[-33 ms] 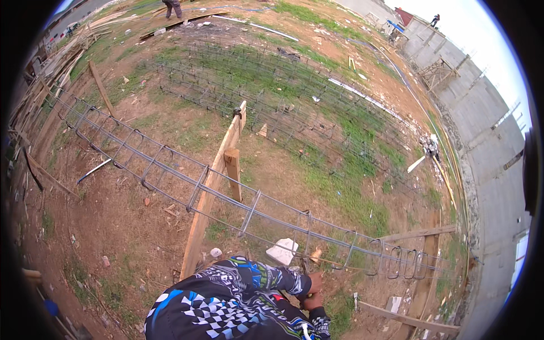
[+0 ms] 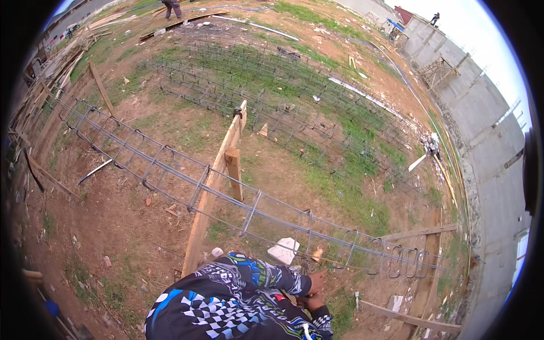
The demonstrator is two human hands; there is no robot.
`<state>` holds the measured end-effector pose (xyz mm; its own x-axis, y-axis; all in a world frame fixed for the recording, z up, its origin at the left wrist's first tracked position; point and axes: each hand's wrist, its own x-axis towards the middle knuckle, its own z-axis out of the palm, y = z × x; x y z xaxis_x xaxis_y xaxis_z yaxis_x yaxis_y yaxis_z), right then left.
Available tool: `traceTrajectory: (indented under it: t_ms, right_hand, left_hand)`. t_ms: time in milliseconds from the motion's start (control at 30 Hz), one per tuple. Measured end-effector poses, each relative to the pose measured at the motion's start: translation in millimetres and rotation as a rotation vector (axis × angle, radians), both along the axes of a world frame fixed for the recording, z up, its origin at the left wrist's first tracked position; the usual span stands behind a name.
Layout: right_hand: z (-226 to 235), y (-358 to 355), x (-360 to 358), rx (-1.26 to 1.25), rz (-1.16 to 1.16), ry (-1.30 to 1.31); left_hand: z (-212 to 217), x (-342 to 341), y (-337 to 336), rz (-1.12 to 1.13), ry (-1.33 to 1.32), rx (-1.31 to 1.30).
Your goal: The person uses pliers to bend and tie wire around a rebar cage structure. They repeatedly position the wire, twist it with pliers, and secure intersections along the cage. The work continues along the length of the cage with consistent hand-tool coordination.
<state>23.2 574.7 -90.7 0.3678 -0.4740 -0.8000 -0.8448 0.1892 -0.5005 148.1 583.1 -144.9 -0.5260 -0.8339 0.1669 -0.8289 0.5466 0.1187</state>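
Right at the near end of the long rebar cage, both hands sit together low in the view. The left hand and right hand are pressed close against each other in patterned sleeves, right by the cage's lower bars; their grip looks curled around something small, but what it is, and how tight, I can't tell, too tiny and partly hidden.

The cage runs out diagonally from the hands toward the far left, propped off the dirt on a slanted wooden plank with a short post nailed to it. A pale chunk of block lies just under the cage, close to the hands.

Past the cage, there's a wide mat of rebar mesh laid over grass. On the near side it's mostly bare reddish ground with scattered scraps. Right of the cage's end stands a grey block wall. Left of the cage, stacked timber lines the edge.
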Motion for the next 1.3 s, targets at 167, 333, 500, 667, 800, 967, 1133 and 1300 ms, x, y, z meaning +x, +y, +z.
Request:
traceTrajectory:
  t_ms: [167,333,500,667,800,967,1133,1300]
  right_hand:
    - [-40.3,-17.4,-23.5,0.639,-0.175,-0.424]
    - [21.6,2.6,29.5,-0.193,-0.039,0.005]
    - [8.4,11.6,6.9,-0.635,0.198,0.028]
    - [-8.2,-28.2,-9.4,0.189,0.018,-0.330]
    - [-10.6,-30.6,-18.0,-0.694,0.378,-0.219]
    - [4.7,-61.3,-5.5,-0.396,0.263,-0.296]
    - [-0.7,-73.3,-18.0,0.370,0.020,-0.368]
    - [-12.8,-86.6,-36.8,0.691,0.026,-0.523]
  left_hand:
    - [-8.5,48.2,9.9,-0.211,0.230,-0.130]
    - [12.1,57.8,2.9,-0.178,0.146,0.188]
    - [39.7,69.0,-18.2,-0.231,0.327,0.444]
    - [68.3,73.9,-27.8,-0.081,0.237,0.945]
    - [61.5,59.4,-42.0,0.027,0.407,0.873]
    - [41.5,53.7,-63.9,0.087,0.232,0.748]
    - [99.0,43.3,-35.3,0.568,0.667,0.027]
    - [62.5,1.9,32.3,1.437,1.183,-0.097]
